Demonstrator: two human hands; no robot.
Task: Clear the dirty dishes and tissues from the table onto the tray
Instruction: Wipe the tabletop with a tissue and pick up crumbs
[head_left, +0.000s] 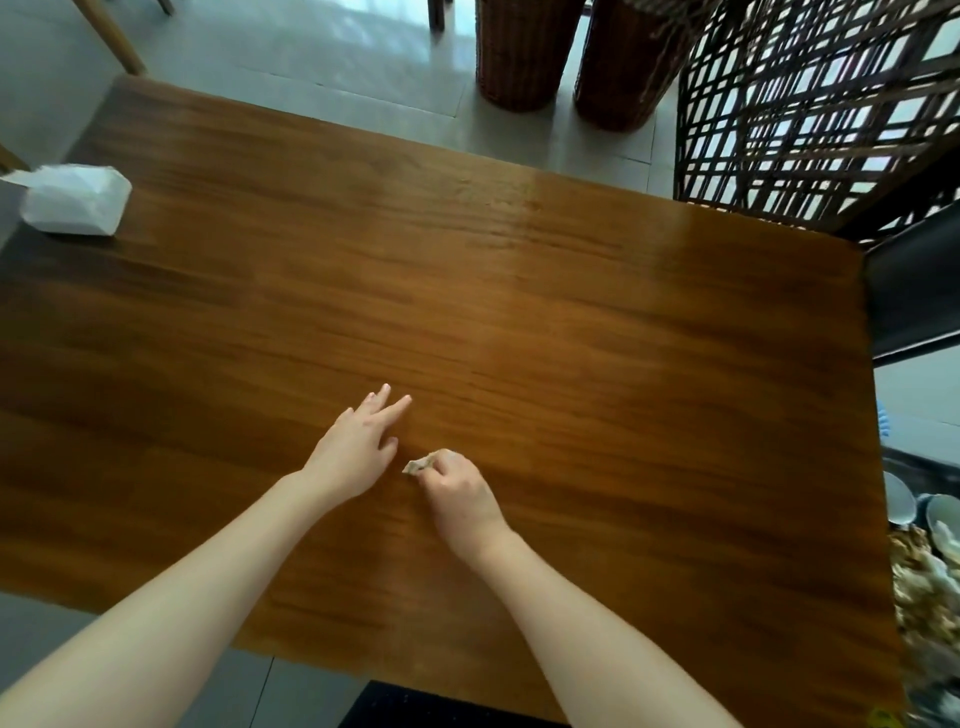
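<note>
Pinching a small crumpled tissue (420, 464) off the table (571, 322), the right hand (460, 493) has its fingers curled and thumb and fingertips closed on the wad. The tissue pokes out just left of the knuckles, at the wood or barely off it; can't tell which. A tip pinch makes sense for a scrap this light.

The left hand (356, 449) is just beside the right one, on its left. It is palm down, fingers straight and spread, holding nothing. My guess is it's steadying or feeling for more scraps.

Dishes (901, 501) sit well right of the right hand, past the table edge, with a heap (922, 582) of crumpled paper beside them. Probably that's the tray, but the tray itself can't be made out. Late stage, judging by that.

A white pack (78, 200) sits far up-left of the left hand, likely clean stock, so left alone. Next, the wad likely goes right to the heap.
</note>
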